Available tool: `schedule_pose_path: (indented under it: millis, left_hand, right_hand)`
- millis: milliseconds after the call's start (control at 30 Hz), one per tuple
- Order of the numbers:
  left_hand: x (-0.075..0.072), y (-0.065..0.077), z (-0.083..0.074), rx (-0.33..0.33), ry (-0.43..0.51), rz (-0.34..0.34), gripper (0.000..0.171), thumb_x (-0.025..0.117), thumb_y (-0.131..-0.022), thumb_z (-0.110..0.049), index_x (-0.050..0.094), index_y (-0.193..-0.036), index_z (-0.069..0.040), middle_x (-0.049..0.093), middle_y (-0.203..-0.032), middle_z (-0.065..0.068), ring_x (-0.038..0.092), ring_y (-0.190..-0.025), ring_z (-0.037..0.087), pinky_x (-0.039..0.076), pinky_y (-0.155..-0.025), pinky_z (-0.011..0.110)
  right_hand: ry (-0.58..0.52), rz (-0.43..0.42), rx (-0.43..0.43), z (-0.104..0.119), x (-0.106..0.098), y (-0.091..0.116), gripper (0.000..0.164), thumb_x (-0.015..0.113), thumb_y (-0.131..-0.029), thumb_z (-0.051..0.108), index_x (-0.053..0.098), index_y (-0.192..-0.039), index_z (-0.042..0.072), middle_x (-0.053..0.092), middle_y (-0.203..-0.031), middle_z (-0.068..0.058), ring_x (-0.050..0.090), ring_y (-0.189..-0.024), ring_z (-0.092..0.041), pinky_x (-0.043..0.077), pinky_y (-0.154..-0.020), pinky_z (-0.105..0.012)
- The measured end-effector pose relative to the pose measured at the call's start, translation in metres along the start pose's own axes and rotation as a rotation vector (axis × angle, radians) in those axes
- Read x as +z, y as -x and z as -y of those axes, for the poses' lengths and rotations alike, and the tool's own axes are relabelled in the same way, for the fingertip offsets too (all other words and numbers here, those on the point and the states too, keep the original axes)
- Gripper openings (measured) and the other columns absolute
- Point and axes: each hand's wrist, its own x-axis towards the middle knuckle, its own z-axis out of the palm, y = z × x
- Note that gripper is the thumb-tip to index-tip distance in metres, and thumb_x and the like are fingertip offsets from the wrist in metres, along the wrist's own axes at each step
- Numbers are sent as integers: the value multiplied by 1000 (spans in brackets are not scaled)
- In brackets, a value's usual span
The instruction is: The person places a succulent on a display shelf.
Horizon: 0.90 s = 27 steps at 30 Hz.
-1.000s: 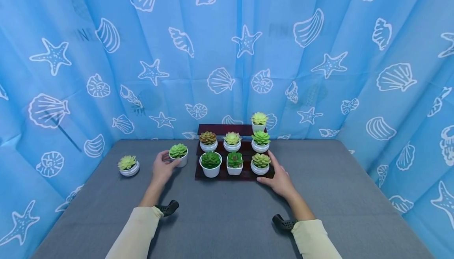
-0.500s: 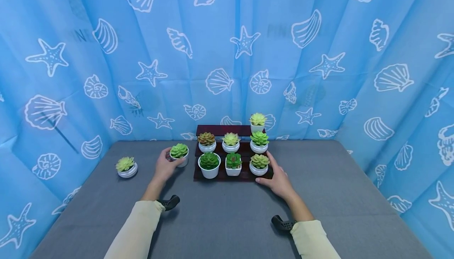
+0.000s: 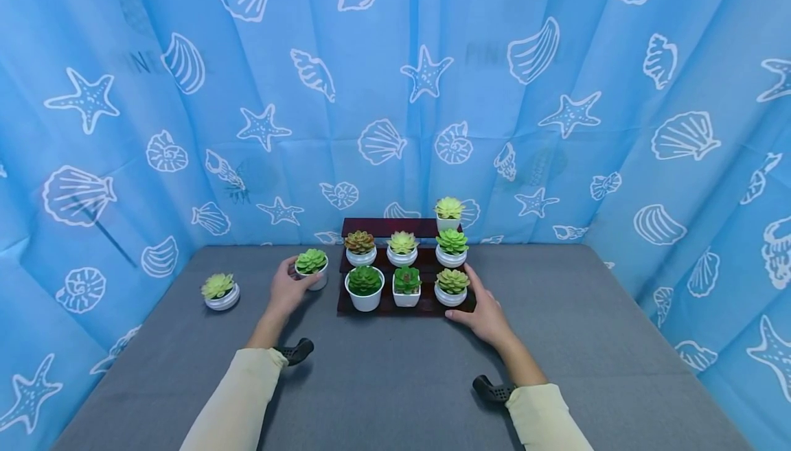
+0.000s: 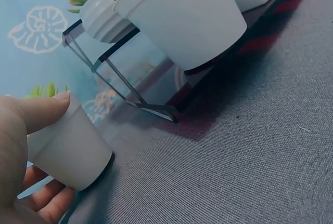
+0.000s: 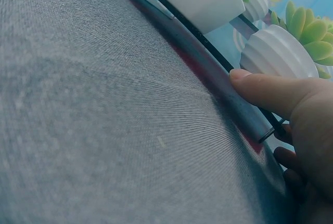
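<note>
My left hand (image 3: 289,293) holds a succulent in a white round pot (image 3: 313,276), thumb on the near side of the rim and fingers around the far side. In the left wrist view the base of this white pot (image 4: 78,154) is at the grey cloth; I cannot tell if it touches. Just to its right stands a dark red three-tier plant stand (image 3: 389,227) bearing several potted succulents. My right hand (image 3: 489,314) grips the right end of its lowest tier, beside a pale green succulent (image 3: 452,283). In the right wrist view the thumb (image 5: 260,84) lies on the shelf's front edge.
Left of my left hand, another pale succulent in a ribbed white pot (image 3: 220,293) stands on the grey cloth-covered table (image 3: 395,389). A blue curtain (image 3: 383,94) with white shells hangs behind. The top tier bears one small pot (image 3: 449,216) at its right end.
The view has shifted very slightly. The held pot and my left hand are nearly where they were, a touch nearer the stand than a second ago. My right hand stays on the stand.
</note>
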Motion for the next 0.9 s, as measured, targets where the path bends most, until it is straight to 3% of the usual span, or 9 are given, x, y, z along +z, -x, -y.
schedule_pose_path:
  millis: [367,900]
  left_hand:
    - [-1,-4,-11,-2,15,-35,78,74,-86,-26,33,-146,1,44,-136,24,44,-124,36,41,-99,49]
    - [0,-15,-54,22,89,-62,80,72,-88,-32,29,-149,-2,41,-141,24,42,-129,37,41,-101,50]
  right_hand:
    - [-4,2,4,1,-1,0,105,84,-77,27,15,-157,22,46,-143,-23,36,-132,-45,26,-103,-67]
    - [17,2,-13,-2,-1,1,105,83,-77,29,15,-157,19,48,-141,-23,37,-131,-45,27,-102,-67]
